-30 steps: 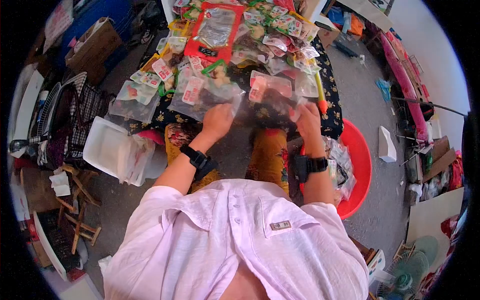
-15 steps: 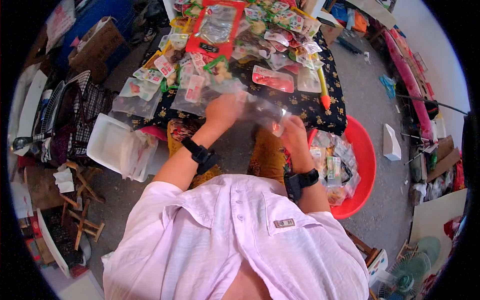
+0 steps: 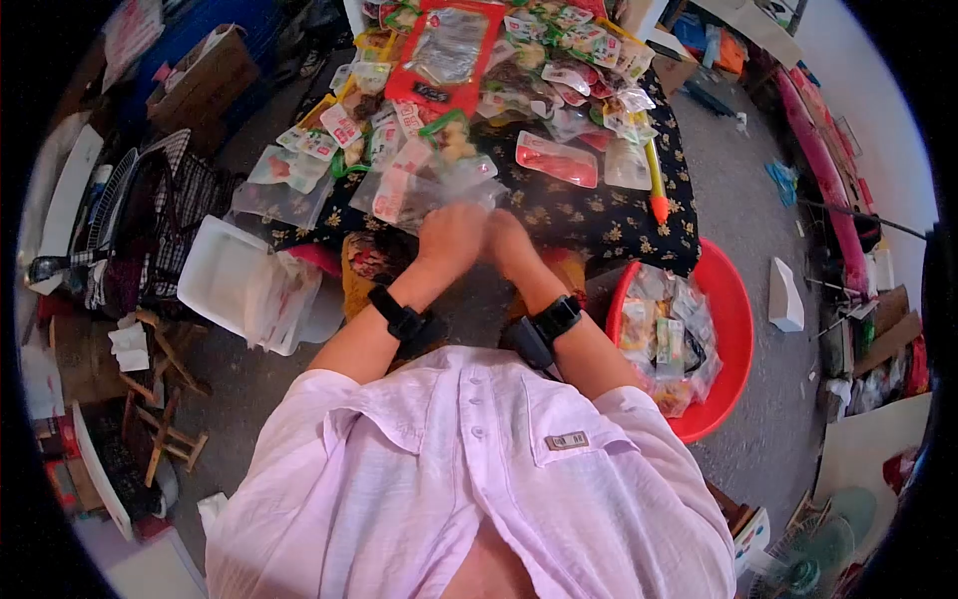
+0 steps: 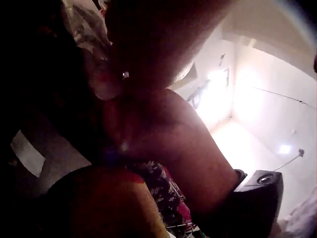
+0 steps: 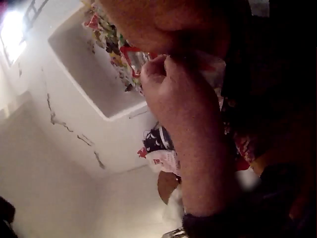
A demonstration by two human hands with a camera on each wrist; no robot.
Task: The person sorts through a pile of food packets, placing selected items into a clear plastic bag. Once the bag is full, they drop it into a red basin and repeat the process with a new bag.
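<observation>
Both hands meet at the near edge of the cloth-covered table. My left hand (image 3: 451,240) grips a clear plastic bag (image 3: 469,192); in the right wrist view the left hand (image 5: 176,91) has curled fingers, with clear plastic (image 5: 214,72) beside them. Against it, my right hand (image 3: 511,248) is curled and blurred, pinching at the bag's near side; its fingertips are hidden in the head view. Dark in the left wrist view, the right hand (image 4: 153,124) lies close under the left. A red-and-white label (image 3: 397,182) shows just beyond the left hand.
Food packets (image 3: 584,45) and a large red pouch (image 3: 444,55) cover the table's far part. A flat red packet (image 3: 556,160) and an orange-tipped yellow stick (image 3: 656,185) lie right. A red basin (image 3: 736,329) holds packets; a white tub (image 3: 215,275) stands left.
My right hand has moved left from the table's right side, carrying clear plastic, until it is beside the left hand. The left hand has shifted slightly and stays at the bag.
</observation>
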